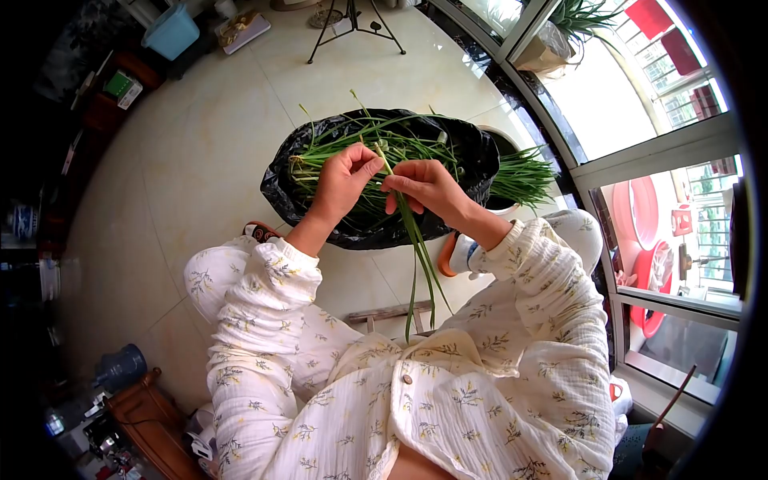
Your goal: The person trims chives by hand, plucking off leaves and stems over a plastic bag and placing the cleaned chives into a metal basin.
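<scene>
Long green stalks (pixel 416 238) hang down from my right hand (pixel 428 188), whose fingers are closed round them near their pale upper ends. My left hand (pixel 346 180) is pinched at those pale ends, just left of the right hand; whatever thin piece it holds is too small to make out. Beneath both hands a black plastic bag (pixel 276 180) lies open on the floor, full of more green stalks (pixel 332 140). To its right, trimmed-looking greens (pixel 524 178) stick out over a round container (pixel 504 144) partly hidden by the bag.
Black tripod legs (pixel 352 30) stand beyond the bag. A light blue bin (pixel 170 32) is at the upper left, a wooden stool edge (pixel 388 314) between my knees. Glass sliding doors (pixel 664 148) run along the right, and a blue water bottle (pixel 122 368) lies lower left.
</scene>
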Motion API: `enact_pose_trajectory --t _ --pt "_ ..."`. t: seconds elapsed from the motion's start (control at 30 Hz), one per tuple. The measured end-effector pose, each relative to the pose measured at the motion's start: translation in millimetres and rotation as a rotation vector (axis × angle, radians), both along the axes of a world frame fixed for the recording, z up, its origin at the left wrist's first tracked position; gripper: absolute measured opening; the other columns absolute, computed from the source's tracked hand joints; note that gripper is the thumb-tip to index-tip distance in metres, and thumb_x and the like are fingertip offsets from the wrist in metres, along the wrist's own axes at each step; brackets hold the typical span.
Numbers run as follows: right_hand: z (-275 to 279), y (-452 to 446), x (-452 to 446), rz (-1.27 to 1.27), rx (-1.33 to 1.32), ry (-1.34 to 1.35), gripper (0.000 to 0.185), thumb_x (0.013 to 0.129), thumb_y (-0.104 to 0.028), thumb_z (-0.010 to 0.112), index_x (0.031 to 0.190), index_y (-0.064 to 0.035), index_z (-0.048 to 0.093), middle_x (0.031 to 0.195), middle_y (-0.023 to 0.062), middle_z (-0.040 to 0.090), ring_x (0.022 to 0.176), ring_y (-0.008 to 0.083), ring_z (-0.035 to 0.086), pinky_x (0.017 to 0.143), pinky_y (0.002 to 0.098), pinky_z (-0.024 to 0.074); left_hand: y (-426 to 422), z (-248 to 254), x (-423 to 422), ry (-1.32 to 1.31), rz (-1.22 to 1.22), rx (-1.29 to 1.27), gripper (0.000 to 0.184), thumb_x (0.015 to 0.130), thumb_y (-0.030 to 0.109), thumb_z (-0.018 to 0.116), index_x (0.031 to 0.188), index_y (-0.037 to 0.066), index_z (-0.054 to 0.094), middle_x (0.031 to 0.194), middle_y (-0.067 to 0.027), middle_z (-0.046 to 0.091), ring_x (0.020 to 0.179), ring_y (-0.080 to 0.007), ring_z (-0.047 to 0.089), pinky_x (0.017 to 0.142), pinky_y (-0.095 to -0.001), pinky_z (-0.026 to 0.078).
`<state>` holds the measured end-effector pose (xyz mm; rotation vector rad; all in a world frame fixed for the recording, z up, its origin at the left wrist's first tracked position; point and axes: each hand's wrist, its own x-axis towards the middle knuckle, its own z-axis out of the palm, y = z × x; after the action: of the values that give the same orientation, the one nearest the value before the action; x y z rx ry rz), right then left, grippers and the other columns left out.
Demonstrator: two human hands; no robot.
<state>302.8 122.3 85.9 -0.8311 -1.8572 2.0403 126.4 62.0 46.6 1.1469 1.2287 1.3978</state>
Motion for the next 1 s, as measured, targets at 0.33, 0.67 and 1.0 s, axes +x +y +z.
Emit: enact_pose_trajectory --t 0.33,0.67,1.0 --pt "-8.7 4.0 0.0 -0.052 0.0 -0.055 0.018 0.089 -0.016 0.057 0.083 -0.001 0.065 0.061 0.0037 0.065 0.042 0.0023 0.04 0.039 0.0183 0.0295 -1.3 21.3 7.1 0.89 0.209 0.45 0.013 0.074 0.002 0.064 0.075 0.003 0.051 0.076 -0.0095 0.051 0.075 -0.0303 0.052 0.066 -0.0388 0.044" --pt "-3.7 2.9 3.3 0.003 -0.011 -0.098 0.019 0.089 -0.014 0.056 0.081 0.0001 0.065 0.06 0.0045 0.065 0.041 0.0018 0.039 0.038 0.0187 0.0278 2.4 17.8 -9.9 1.014 0.309 0.44 0.015 0.072 0.001 0.064 0.074 0.003 0.049 0.075 -0.0093 0.051 0.074 -0.0291 0.052 0.066 -0.0398 0.043" --pt "-4.1 3.6 8.5 0.053 -0.069 -0.081 0.021 0.092 -0.016 0.053 0.085 -0.0001 0.064 0.064 0.0048 0.066 0.042 0.0025 0.04 0.04 0.0181 0.0294 3.4 5.8 -27.3 1.078 0.209 0.141 0.016 0.072 0.007 0.069 0.068 0.003 0.054 0.069 -0.0086 0.051 0.071 -0.0274 0.053 0.064 -0.0375 0.044"
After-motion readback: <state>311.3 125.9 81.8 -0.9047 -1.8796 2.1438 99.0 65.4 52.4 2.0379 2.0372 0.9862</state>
